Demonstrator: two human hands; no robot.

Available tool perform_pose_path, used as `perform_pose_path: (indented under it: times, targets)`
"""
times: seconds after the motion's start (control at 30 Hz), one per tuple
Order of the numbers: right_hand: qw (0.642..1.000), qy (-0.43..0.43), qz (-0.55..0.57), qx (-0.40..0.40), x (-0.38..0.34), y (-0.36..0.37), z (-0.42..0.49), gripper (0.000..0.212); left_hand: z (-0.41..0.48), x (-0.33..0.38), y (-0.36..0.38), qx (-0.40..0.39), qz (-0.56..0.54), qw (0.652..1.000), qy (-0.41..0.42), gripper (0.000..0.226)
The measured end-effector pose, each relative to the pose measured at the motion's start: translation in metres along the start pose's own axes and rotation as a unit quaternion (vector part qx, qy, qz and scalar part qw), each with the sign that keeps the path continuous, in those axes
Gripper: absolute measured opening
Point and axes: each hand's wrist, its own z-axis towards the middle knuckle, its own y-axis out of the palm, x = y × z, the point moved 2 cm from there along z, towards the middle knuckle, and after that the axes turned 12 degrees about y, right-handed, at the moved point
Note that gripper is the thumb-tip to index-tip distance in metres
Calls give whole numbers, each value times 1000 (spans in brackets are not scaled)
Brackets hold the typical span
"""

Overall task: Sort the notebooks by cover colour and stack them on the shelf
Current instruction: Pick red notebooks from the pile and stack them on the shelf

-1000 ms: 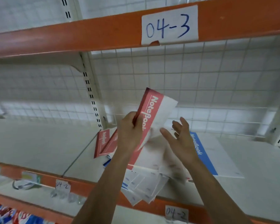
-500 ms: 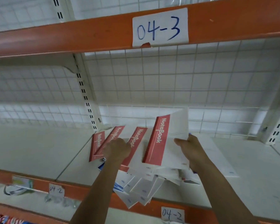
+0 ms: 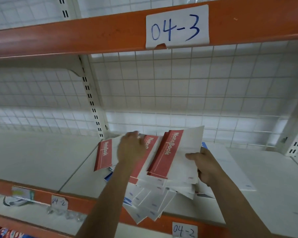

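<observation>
Several notebooks with red spines and white covers lie fanned out on the white shelf (image 3: 41, 160). My right hand (image 3: 208, 167) grips the right edge of the top red notebook (image 3: 170, 152), thumb on its cover, holding it tilted up. My left hand (image 3: 131, 148), blurred, lies over the middle red notebook (image 3: 150, 148) and seems to pinch its far end. Another red notebook (image 3: 104, 153) lies at the left. Under them a loose pile of notebooks (image 3: 150, 203) overhangs the shelf's front edge. A blue-spined notebook (image 3: 230, 169) lies flat to the right, partly hidden.
An orange beam (image 3: 93, 35) with the label 04-3 (image 3: 177, 26) runs overhead. A slotted white upright (image 3: 93, 100) stands behind the pile, against a wire grid back. The front edge carries a label 04-2 (image 3: 184, 229). Lower shelves hold small packaged goods (image 3: 21, 196).
My left hand brought its red notebook down onto the pile and slid toward the back. My right hand took hold of a red notebook's right edge and keeps holding it.
</observation>
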Motion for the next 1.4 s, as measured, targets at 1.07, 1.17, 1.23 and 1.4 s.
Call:
perform_pose_path:
  times: [1.07,1.17,1.23,1.4]
  targets:
    - [994,90,13,-61,8,-1,5,26,-4,-30,11,12,-65,996,61,37]
    - [995,94,6,-40,8,-5,6,17,-8,-77,16,-28,47,974,-220,48]
    - [995,92,6,-31,9,-4,5,14,-11,-95,27,-83,-9,955,-283,59]
    - [996,84,-5,-15,9,1,5,17,-12,-93,39,-96,8,970,-222,71]
